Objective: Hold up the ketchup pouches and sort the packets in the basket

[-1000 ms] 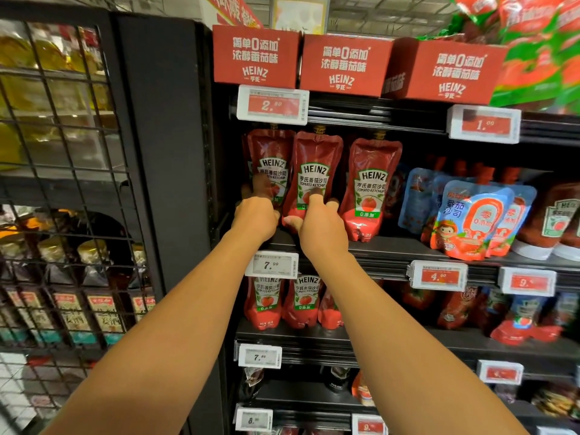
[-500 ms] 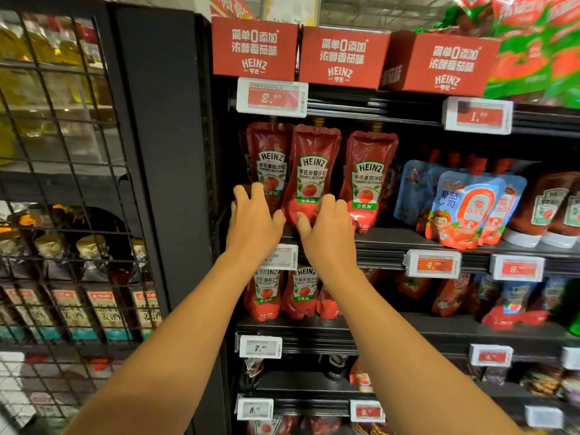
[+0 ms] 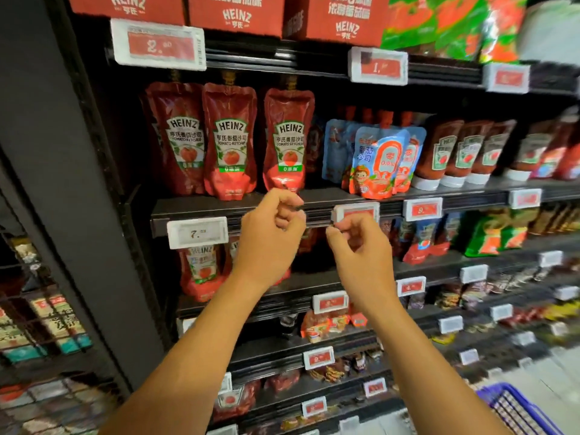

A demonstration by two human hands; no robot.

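Left hand [image 3: 270, 237] and right hand [image 3: 361, 252] (fingers curled, empty, apart) hovered at shelf's front edge [image 3: 201, 211], below third ketchup pouch [image 3: 287, 139].

Above my hands, three pouches [image 3: 230, 142] read HEINZ TOMATO KETCHUP. Boxes [image 3: 236, 11] over them read HEINZ. The tag [image 3: 197, 232] under the pouches shows 7.

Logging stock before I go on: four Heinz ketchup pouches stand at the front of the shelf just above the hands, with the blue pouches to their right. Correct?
Not quite: the head view shows three Heinz ketchup pouches at the front, not four. The blue pouches do stand to their right, above both hands.
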